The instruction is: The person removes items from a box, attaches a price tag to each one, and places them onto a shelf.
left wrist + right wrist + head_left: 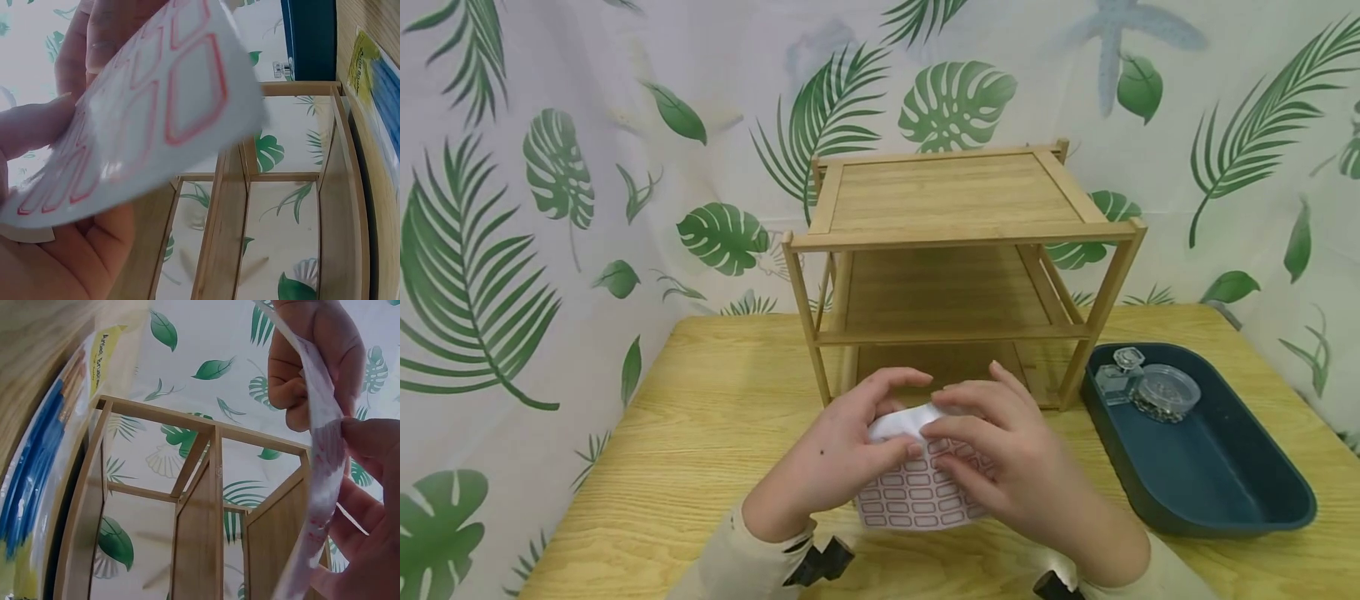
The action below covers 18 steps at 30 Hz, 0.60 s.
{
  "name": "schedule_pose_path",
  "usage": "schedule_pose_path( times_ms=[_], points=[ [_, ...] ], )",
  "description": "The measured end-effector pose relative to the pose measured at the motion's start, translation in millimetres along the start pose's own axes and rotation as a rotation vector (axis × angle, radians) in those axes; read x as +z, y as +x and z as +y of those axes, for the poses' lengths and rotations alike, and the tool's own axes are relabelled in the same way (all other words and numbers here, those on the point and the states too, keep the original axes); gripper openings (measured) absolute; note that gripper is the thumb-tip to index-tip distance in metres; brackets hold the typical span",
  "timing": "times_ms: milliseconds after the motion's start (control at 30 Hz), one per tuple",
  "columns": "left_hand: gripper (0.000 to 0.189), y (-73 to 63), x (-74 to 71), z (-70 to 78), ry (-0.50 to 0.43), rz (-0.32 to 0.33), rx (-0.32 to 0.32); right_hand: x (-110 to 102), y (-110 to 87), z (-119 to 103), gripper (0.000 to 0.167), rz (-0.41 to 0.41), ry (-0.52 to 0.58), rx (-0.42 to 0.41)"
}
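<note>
While both hands (842, 454) (1026, 450) pinch the label sheet (910, 500) | wooden shelf (951, 192) stands behind

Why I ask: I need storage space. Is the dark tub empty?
No, the tub holds a round clear container and a clear bottle.

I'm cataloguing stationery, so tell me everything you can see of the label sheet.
The label sheet is white, printed with rows of red-outlined, round-cornered rectangles. It looks like thin, slightly glossy paper, bent, with a plain white area at its upper edge. The left hand and right hand hold it, tilted, in front of the wooden three-tier shelf.
</note>
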<state>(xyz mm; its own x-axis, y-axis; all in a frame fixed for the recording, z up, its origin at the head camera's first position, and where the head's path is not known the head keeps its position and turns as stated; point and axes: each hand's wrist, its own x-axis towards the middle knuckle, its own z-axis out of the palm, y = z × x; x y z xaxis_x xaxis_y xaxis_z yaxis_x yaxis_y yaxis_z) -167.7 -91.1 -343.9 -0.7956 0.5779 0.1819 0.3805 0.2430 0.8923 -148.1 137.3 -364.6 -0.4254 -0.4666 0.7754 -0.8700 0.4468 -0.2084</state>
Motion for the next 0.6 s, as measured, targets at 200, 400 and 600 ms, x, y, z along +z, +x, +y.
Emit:
schedule_pose_path(
  times_ms=[200, 400, 600],
  points=[
    [0.056, 0.0, -1.5, -1.9, -0.105, -0.046, -0.005, 2.5, -3.1, 2.6, 0.027, 0.01, 0.057, 0.008],
    [0.052, 0.9, -0.9, -3.9, -0.247, -0.078, -0.051, 4.5, -5.5, 5.8, 0.024, 0.066, 0.09, -0.017],
    [0.045, 3.2, 2.2, -6.2, -0.343, -0.064, -0.068, 8.2, -2.3, 7.4, 0.021, 0.156, 0.1, -0.136]
  ],
)
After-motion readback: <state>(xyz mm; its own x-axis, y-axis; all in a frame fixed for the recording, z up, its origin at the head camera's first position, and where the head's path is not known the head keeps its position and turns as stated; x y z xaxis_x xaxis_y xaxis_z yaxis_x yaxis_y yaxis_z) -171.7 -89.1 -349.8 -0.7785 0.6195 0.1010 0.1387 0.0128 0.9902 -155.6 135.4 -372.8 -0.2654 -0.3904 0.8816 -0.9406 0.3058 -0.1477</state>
